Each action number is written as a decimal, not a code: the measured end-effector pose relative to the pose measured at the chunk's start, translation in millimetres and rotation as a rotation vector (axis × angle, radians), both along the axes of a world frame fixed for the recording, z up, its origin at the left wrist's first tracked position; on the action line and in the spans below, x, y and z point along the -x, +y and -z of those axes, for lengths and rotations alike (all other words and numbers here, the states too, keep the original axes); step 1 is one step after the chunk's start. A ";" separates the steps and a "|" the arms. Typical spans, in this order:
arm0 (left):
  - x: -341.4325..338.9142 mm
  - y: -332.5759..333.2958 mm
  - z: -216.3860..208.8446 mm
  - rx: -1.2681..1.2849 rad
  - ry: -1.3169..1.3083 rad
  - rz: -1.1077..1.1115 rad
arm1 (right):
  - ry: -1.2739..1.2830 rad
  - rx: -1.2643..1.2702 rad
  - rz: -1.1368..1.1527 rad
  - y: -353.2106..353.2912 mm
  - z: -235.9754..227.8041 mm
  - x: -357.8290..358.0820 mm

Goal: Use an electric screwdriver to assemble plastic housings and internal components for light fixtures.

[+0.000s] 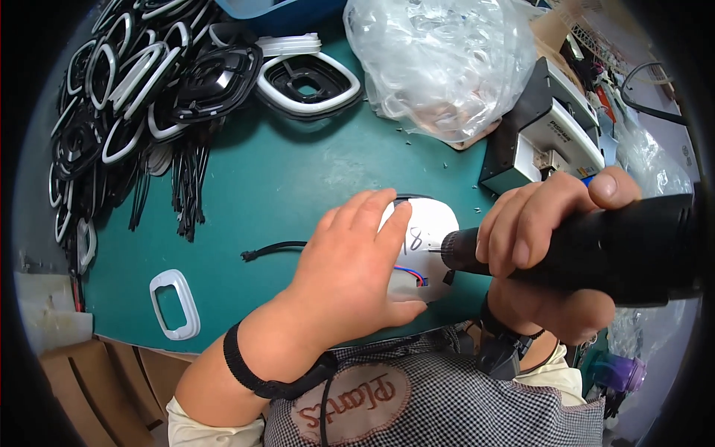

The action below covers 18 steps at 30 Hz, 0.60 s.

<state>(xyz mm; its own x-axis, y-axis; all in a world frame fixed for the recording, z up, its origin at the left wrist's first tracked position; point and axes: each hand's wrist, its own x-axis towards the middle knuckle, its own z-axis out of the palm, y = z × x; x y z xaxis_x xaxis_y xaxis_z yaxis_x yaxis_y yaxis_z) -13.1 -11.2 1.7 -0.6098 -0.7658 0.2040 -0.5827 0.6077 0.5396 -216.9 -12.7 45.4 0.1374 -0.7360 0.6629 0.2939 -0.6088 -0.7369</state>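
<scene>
My left hand [354,253] holds down a white rounded panel [439,217], its fingers over the far edge and its thumb along the near side. Handwritten marks show on the panel, and red and blue wires run into a small connector [423,282]. A black cable [275,246] with a plug end comes out to the left from under my hand. My right hand [547,238] is wrapped round a black electric screwdriver [633,249]. The screwdriver lies nearly level, and its thin bit points left over the panel. Whether the bit touches a screw is too small to tell.
Black-and-white frames with cables [134,82] pile up at far left; one housing [309,86] sits beside them. A white ring [175,305] lies at near left. A clear plastic bag [439,67] and a boxy machine [551,130] stand far right. Several small screws [477,209] are scattered nearby.
</scene>
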 end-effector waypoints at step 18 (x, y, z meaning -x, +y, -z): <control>20.7 -4.1 -3.4 -0.025 -0.121 0.067 | -0.249 0.163 0.905 -7.6 -30.9 116.3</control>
<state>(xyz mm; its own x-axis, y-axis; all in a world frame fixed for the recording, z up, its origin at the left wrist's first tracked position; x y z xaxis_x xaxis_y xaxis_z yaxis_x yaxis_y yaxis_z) -33.7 -15.3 5.1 -0.6792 -0.7261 0.1072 -0.6027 0.6351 0.4831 -333.2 -20.3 76.2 -0.5983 -0.3896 0.7002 -0.2027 -0.7718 -0.6026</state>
